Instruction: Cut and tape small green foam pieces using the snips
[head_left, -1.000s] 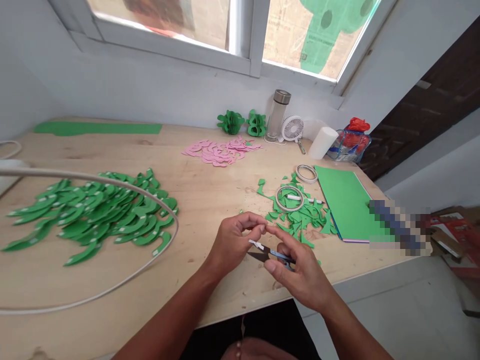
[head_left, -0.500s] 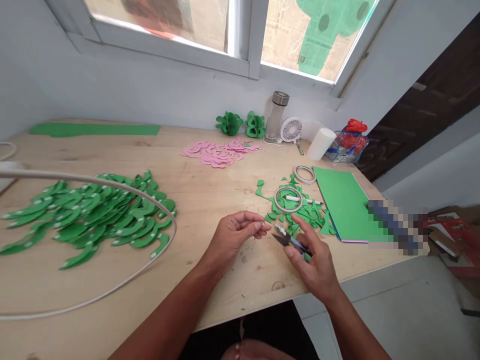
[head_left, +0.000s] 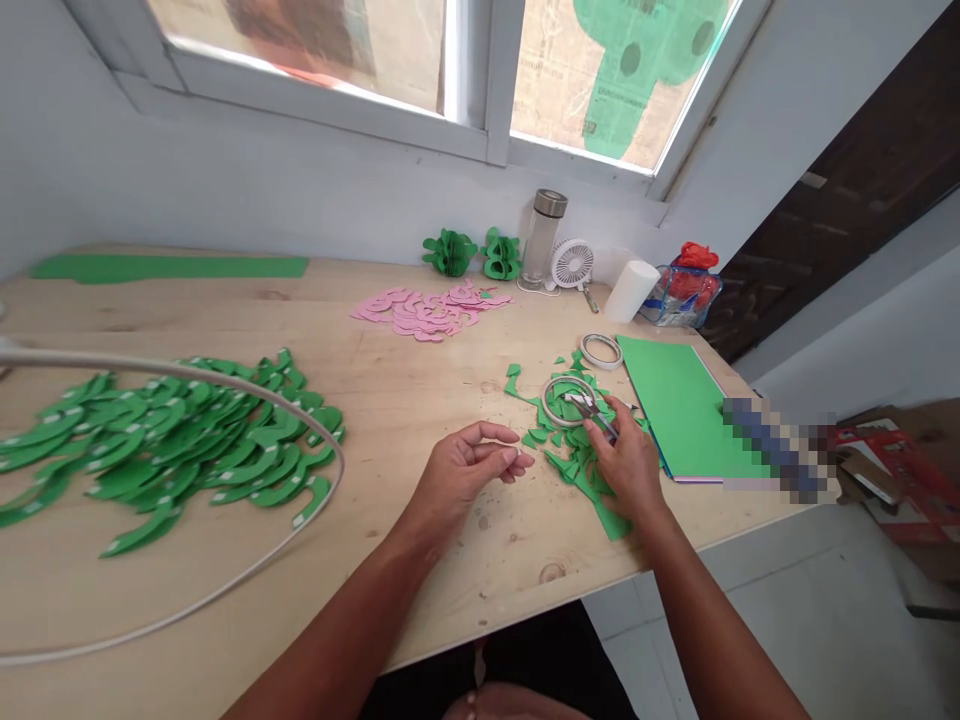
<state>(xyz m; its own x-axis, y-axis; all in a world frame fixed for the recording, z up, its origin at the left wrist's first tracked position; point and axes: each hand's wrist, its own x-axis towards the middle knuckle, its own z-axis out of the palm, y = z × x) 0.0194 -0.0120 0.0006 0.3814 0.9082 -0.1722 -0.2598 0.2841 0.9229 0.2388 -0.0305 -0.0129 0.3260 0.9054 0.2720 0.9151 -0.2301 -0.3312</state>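
Small scissors point(head_left: 594, 412) are in my right hand point(head_left: 630, 455), which is closed around them. Their blades point left, over a roll of narrow tape point(head_left: 545, 403) that lies on a heap of green paper scraps point(head_left: 592, 480). To the left of the scraps, my left hand point(head_left: 480, 460) hovers above the table with its thumb and fingers drawn together. A tiny pale bit may be between those fingertips, but it is too small to name.
Left lies a pile of curved green cutouts point(head_left: 187, 430) with white tape bits, crossed by a pale cable point(head_left: 330, 430). Pink cutouts point(head_left: 427, 312), a glass bottle point(head_left: 541, 240) and a small fan point(head_left: 572, 265) are behind. Green sheets point(head_left: 675, 410) and another tape roll point(head_left: 601, 350) are right.
My right hand has moved away from my left, up and to the right, carrying the scissors over the scraps and tape roll. My left hand has hardly moved.
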